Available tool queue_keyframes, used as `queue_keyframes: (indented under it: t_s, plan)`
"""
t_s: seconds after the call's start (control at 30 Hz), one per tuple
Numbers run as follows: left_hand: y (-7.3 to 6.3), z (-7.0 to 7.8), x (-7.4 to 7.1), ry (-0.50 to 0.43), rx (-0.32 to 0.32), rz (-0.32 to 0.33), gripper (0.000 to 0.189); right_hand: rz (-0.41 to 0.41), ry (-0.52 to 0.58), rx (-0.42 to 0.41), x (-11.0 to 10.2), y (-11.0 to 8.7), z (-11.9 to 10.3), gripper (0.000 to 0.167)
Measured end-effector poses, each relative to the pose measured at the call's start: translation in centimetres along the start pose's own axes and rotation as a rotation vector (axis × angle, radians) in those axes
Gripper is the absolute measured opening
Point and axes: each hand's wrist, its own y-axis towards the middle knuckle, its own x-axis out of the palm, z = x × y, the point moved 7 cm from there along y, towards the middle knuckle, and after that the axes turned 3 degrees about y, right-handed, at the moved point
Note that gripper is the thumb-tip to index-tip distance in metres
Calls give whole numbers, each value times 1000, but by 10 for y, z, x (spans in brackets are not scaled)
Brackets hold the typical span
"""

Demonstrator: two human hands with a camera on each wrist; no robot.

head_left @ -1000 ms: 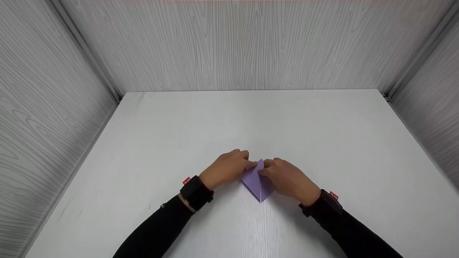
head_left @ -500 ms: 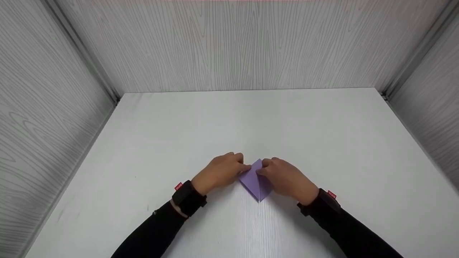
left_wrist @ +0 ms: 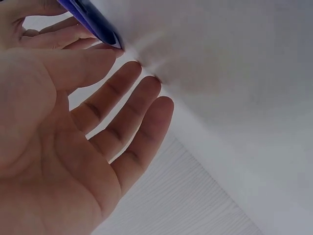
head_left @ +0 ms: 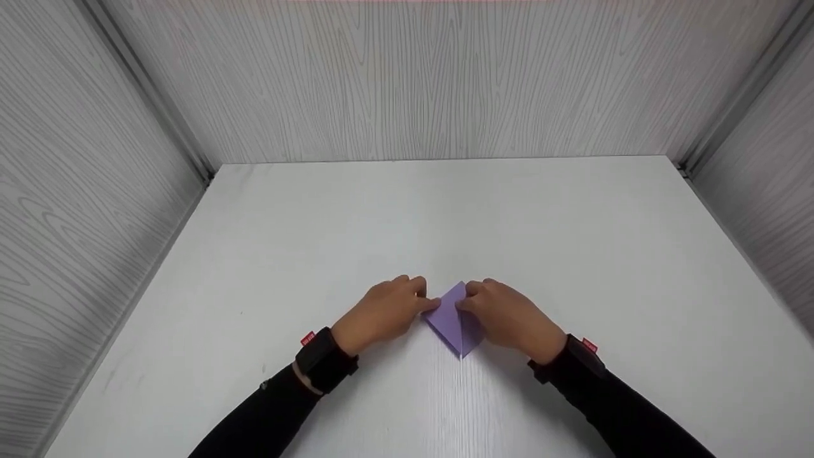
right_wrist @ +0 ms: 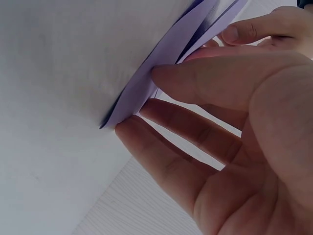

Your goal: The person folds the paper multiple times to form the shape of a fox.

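Note:
A small folded sheet of purple paper (head_left: 449, 317) lies on the white table, roughly diamond-shaped, with a crease or flap edge down its middle. At its left corner my left hand (head_left: 383, 312) pinches the edge between thumb and index finger. The other fingers of that hand, seen in the left wrist view, touch the tabletop. My right hand (head_left: 514, 316) grips the upper right part of the paper, its thumb on top near the middle line. In the right wrist view the paper (right_wrist: 142, 83) shows several layers standing slightly apart. My right hand covers the paper's right corner.
The white table (head_left: 318, 216) runs back to a wood-grain panel (head_left: 407, 83). Similar panels stand at the left (head_left: 76, 210) and right (head_left: 763, 159). Black bands (head_left: 325, 361) circle both wrists.
My left hand has slid down and left along the paper's upper left edge, from near the top point to the left corner. The right hand and the paper have hardly moved.

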Motion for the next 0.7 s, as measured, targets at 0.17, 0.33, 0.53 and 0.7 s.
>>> queue_keyframes:
  t_s: [0.17, 0.33, 0.53, 0.7]
  plan:
    - [-9, -3, -1, -14, -15, -22, 45, -2, 5, 1, 1, 0, -1, 37]
    - [-15, -1, -1, 18, 13, 8, 43, 14, -7, -22, 0, -1, -1, 39]
    - [-23, -1, -2, 12, 25, 37, 45, 9, -18, -22, 1, -1, -1, 41]
    - [-25, 1, -1, 17, 33, 65, 47, 14, -28, -13, 1, -3, 1, 41]
